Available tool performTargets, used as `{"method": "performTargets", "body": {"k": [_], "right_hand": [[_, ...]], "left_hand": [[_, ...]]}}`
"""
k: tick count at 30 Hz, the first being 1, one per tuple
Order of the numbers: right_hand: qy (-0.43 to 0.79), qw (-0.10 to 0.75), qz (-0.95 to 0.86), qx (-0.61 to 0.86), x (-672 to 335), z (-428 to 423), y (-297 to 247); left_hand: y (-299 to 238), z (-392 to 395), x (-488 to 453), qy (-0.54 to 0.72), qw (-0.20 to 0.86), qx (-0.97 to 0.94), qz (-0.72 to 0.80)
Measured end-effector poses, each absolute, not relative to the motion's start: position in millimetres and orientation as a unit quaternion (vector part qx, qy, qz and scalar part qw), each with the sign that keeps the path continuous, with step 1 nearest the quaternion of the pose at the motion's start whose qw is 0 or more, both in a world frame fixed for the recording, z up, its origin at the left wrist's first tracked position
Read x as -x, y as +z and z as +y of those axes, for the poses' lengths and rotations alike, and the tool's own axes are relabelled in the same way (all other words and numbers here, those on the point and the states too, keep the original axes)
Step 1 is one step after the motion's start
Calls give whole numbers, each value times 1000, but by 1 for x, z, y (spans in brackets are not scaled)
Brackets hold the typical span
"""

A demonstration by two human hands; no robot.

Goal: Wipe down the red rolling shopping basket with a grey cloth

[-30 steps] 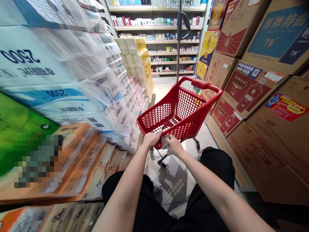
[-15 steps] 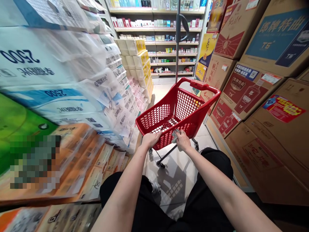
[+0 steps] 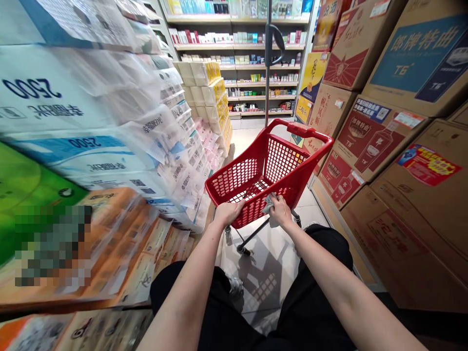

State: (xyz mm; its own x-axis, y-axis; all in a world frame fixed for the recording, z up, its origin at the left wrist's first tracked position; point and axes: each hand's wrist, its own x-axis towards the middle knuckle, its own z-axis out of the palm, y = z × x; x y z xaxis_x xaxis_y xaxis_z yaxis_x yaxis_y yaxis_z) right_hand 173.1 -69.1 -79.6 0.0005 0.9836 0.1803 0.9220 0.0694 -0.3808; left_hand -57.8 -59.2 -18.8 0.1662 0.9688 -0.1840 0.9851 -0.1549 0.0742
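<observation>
Only the head view here, so everything is placed off the red cart (image 3: pixel 237 178). It's a small plastic one with mesh walls, standing on the tiled floor (image 3: pixel 265 278) in the middle of a narrow aisle, just ahead of the person's knees in black trousers (image 3: pixel 314 312). Nothing shows inside it that I can make out.

The left hand (image 3: pixel 227 212) is on the cart's near rim, at the near-left corner. Its fingers (image 3: pixel 237 204) are curled over the edge and pressed together, thumb side tucked under where I can't really see it.

The right hand (image 3: pixel 281 211) is on the same near rim, a bit further towards the cart's right side, well clear of the left one. It has a grey cloth (image 3: pixel 268 201) bunched up in it: the fingers are closed around the cloth and the cloth is squashed right against the rim, with a bit of it hanging below the hand outside the cart.

The cart's red handle bar (image 3: pixel 305 129) is at the far end, away from both hands. A grey pole (image 3: pixel 268 73) with a black loop on it rises just behind the cart. One of its wheels (image 3: pixel 241 248) shows under the near end.

Left of the cart, close beside it, is a tall wall of wrapped tissue packs (image 3: pixel 109 122). Right of the cart, stacked cardboard boxes (image 3: pixel 383 136) with red and blue print. Well beyond the cart are shelves (image 3: pixel 237 48) of small goods, too small to read.
</observation>
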Motion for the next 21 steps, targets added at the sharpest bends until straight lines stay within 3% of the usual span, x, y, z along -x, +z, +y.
{"method": "performTargets", "body": {"k": [7,21], "right_hand": [[87,141,-676,718,-198,-92,-114],[134,220,-731,632,-180,-80,-90]], "left_hand": [[-19,-60,59,-36,87,-759,644],[-19,-59,60,-37,91,-756,647]]}}
